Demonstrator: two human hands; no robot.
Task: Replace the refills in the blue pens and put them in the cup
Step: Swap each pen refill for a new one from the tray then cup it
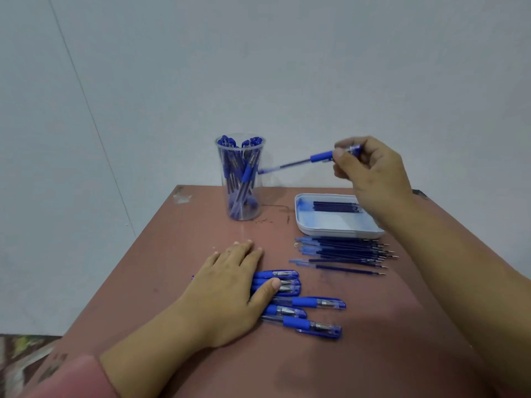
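The right hand (373, 173) pinches a blue pen (320, 157) in a closed grip. The pen's long axis runs toward 8 o'clock, its far end beside the cup (242, 182) wall. The left hand (227, 291) lies flat on loose pens (310, 303).

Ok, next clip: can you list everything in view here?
cup: one, clear, back of table
pens in cup: many, blue, count unclear
tray: one, white, right of cup
tray refills: several, dark blue, far side of tray
loose refills: many, dark blue, on table in front of tray
table pens: six visible, blue, partly under left hand
held pen: one, blue, in the air right of cup
table: one, reddish brown
left hand: flat on table pens
right hand: pinches held pen
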